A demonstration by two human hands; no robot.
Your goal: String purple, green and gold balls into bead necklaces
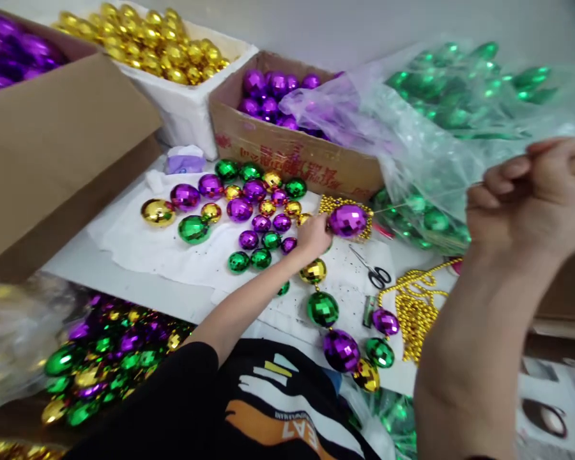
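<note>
My left hand (315,236) is closed at the side of a shiny purple faceted ball (347,221). From that ball a thin thread (390,208) runs right toward my raised right hand (531,191), whose fingers are curled shut; the thread's end at the fingers is too fine to see. Below my left hand hangs a strand of large balls, with a gold ball (313,271), a green ball (322,309) and a purple ball (341,350). Loose purple, green and gold balls, such as this green one (194,229), lie left of my hand on a white cloth (124,233).
Scissors (371,268) and gold bead chains (414,319) lie to the right. Behind stand a cardboard box (287,150) of purple balls, a white foam box (191,115) of gold balls and a clear bag (412,147) with green balls. Another carton (62,147) is at left.
</note>
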